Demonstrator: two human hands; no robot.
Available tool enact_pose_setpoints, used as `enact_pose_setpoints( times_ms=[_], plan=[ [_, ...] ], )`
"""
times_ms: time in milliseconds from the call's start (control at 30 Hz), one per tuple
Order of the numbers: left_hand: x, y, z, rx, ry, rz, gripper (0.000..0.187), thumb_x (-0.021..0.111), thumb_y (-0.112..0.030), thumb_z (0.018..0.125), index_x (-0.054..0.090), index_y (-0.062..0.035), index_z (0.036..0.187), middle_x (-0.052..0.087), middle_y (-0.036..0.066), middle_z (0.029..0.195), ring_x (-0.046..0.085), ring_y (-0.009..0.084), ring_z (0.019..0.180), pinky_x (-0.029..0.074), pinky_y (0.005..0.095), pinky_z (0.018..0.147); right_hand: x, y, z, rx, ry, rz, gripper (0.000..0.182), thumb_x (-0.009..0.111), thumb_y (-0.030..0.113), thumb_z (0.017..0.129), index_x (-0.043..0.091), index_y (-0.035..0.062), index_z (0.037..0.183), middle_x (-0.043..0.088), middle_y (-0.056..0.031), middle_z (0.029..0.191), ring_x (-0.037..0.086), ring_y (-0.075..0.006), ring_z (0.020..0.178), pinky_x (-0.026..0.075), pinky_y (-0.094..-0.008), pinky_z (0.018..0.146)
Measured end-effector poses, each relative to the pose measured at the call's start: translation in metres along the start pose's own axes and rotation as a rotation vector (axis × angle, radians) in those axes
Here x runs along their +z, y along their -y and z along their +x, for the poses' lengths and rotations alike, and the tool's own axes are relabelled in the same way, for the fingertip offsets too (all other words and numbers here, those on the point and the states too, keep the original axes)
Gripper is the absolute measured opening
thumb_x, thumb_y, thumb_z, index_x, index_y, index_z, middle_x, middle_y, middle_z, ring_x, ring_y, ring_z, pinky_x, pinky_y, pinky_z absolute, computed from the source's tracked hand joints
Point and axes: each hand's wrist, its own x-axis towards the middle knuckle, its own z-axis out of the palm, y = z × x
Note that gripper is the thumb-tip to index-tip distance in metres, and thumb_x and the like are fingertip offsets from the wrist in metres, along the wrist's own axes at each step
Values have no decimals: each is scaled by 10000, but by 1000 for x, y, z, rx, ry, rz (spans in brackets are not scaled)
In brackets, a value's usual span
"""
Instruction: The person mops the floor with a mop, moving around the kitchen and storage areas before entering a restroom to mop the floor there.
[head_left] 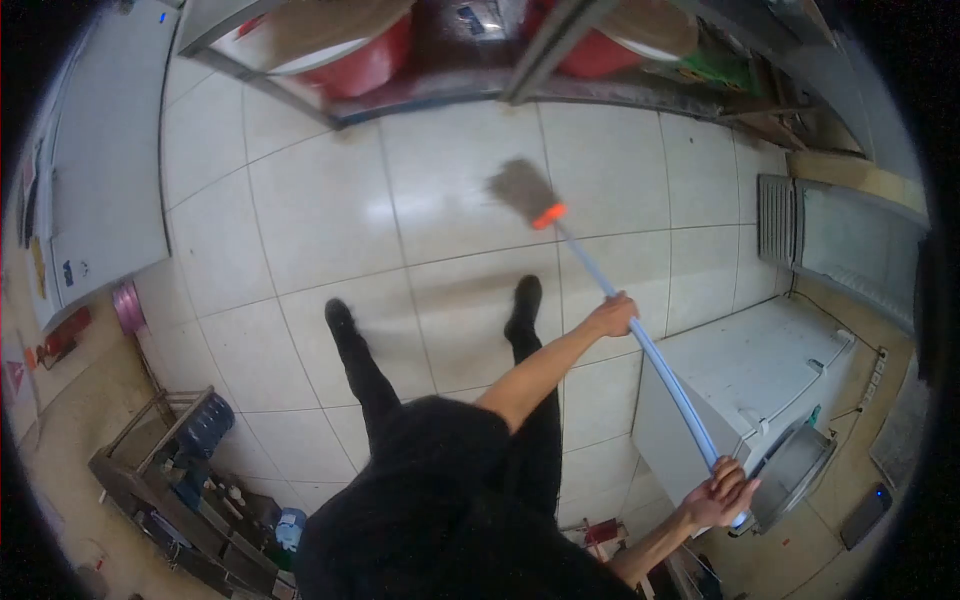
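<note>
A mop with a blurred grey-brown head, an orange collar and a long pale blue handle reaches diagonally across the tiled floor. The head lies on the tiles in front of my feet. My left hand, its arm stretched across my body, is closed round the middle of the handle. Near the handle's top end, my right hand holds it with fingers curled round. My black shoes stand apart on the floor.
A metal rack holds red tubs ahead. At right stand a white chest-like appliance and a round metal pot. A white cabinet is at left; a wooden shelf with a blue water bottle is lower left.
</note>
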Motion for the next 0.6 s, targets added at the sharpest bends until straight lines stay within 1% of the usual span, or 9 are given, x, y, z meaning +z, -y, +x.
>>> enact_pose_setpoints(
  times_ms=[67, 100, 167, 200, 267, 400, 433, 467, 600],
  plan=[
    [41, -18, 63, 40, 113, 28, 117, 646, -102, 616, 622, -100, 730, 553, 134, 832, 493, 310, 947, 425, 444, 779, -15, -20, 8, -61, -410, -76, 441, 344, 254, 926, 265, 163, 501, 222, 31, 430, 240, -113, 429, 282, -265, 515],
    [59, -25, 86, 41, 166, 62, 115, 634, -112, 641, 635, -78, 752, 574, 136, 873, 500, 310, 969, 424, 431, 816, -38, -35, 22, -51, -407, -76, 441, 344, 254, 926, 265, 163, 501, 222, 31, 430, 240, -113, 429, 282, -265, 515],
    [107, -39, 127, 47, 224, 95, 128, 621, -122, 667, 648, -56, 773, 595, 137, 913, 508, 310, 991, 422, 418, 852, -87, -60, 46, -61, -730, 47, 458, 363, 261, 924, 260, 165, 488, 224, 34, 429, 228, -102, 434, 282, -263, 538],
    [141, -36, 141, 27, 106, 208, 125, 626, -113, 664, 632, -49, 771, 579, 134, 919, 492, 295, 1005, 417, 422, 850, -118, -71, 53, -63, -736, 58, 458, 363, 261, 924, 260, 165, 488, 224, 34, 429, 228, -102, 434, 282, -263, 538],
    [175, -49, 131, -4, 9, 302, 126, 631, -105, 660, 616, -42, 768, 563, 131, 925, 477, 280, 1019, 412, 427, 847, -192, -72, 58, -9, -490, 122, 469, 379, 263, 920, 253, 173, 477, 229, 36, 424, 214, -90, 422, 278, -264, 540],
    [130, -56, 36, -91, -77, 115, 143, 633, -102, 647, 609, -19, 761, 564, 146, 900, 488, 306, 983, 414, 435, 836, -219, -52, 67, 71, -312, 199, 487, 387, 269, 918, 240, 176, 464, 232, 35, 417, 201, -88, 399, 255, -260, 490],
    [111, -52, 5, -138, -154, 75, 147, 636, -106, 637, 607, -21, 753, 566, 149, 887, 492, 318, 967, 415, 439, 830, -212, -58, 65, 119, -151, 257, 471, 397, 258, 913, 251, 169, 473, 243, 31, 412, 200, -87, 387, 240, -259, 468],
    [94, -42, -30, -222, -208, 81, 130, 628, -102, 635, 604, -28, 739, 567, 147, 865, 496, 327, 948, 417, 439, 821, -199, -63, 58, 163, 10, 311, 456, 406, 246, 907, 262, 162, 483, 255, 27, 407, 198, -86, 375, 225, -258, 445],
    [-8, 70, -178, -359, -465, 2, 80, 628, -110, 627, 587, -51, 662, 564, 162, 787, 516, 359, 834, 412, 452, 780, -35, -93, 9, 248, 201, 421, 370, 376, 209, 899, 300, 144, 543, 250, 39, 421, 209, -82, 405, 223, -248, 455]
  ],
)
